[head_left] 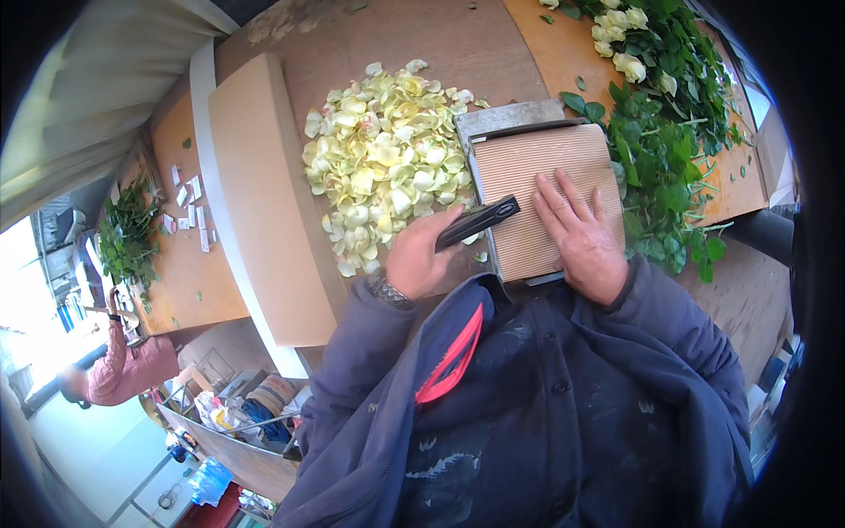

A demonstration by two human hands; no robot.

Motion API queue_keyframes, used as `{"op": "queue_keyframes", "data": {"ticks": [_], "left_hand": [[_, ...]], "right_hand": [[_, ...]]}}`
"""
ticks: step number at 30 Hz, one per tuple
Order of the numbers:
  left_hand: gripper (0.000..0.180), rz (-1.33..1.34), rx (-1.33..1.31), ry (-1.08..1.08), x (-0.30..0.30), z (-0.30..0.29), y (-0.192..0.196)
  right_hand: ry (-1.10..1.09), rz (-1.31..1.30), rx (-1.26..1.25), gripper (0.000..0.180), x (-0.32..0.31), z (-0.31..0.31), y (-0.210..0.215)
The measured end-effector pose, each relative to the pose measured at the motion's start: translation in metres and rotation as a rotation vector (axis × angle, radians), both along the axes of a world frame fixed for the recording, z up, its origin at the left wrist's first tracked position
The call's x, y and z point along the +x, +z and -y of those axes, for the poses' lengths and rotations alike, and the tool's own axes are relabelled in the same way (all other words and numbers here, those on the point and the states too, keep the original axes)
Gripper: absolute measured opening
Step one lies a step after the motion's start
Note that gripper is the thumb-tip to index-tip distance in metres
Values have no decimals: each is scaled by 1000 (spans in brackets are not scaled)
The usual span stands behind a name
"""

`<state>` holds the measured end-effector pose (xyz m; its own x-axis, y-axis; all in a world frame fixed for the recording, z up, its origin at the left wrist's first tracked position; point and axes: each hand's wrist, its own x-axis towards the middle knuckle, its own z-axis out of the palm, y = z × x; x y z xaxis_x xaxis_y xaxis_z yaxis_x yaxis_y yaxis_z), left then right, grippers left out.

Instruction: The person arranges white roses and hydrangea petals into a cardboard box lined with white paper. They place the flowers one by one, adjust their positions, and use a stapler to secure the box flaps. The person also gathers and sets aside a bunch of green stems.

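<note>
My left hand [423, 254] is closed around a black stapler [480, 222], whose end reaches over the left edge of a ribbed corrugated cardboard sheet [519, 176]. My right hand [584, 231] lies flat on that sheet with its fingers spread. The cardboard rests in a grey metal frame [469, 150], which shows along its far and left sides. Whatever lies beneath the cardboard is hidden. Beside the frame on the left spreads a large heap of pale yellow-green petals [387, 158], close to my left hand.
Cut roses [616, 35] and leafy stems [660, 150] cover the table on the right. A long tan board [264, 194] stands left of the petals. Farther left are small white boxes [195, 189], more greenery [128, 231], another person [132, 374] and a cluttered bin [238, 440].
</note>
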<state>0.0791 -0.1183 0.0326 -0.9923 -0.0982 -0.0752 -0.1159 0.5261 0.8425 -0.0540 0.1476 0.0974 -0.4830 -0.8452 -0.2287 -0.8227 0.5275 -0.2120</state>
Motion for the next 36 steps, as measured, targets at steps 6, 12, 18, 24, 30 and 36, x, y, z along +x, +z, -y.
{"op": "queue_keyframes", "data": {"ticks": [6, 12, 18, 24, 30, 36], "left_hand": [[55, 76, 52, -51, -13, 17, 6], [30, 165, -163, -143, -28, 25, 17], [18, 204, -524, -85, -38, 19, 10], [19, 173, -569, -94, -33, 19, 12], [23, 246, -609, -128, -36, 19, 21], [47, 281, -301, 29, -11, 38, 55]], "right_hand": [[-29, 17, -32, 78, -1, 0, 1], [-49, 29, -40, 79, 0, 0, -1], [-43, 17, -10, 85, -1, 1, 0], [-59, 65, -7, 98, -1, 0, -1], [-79, 86, -52, 100, -1, 0, -1], [-78, 96, -108, 92, -1, -5, -3]]}}
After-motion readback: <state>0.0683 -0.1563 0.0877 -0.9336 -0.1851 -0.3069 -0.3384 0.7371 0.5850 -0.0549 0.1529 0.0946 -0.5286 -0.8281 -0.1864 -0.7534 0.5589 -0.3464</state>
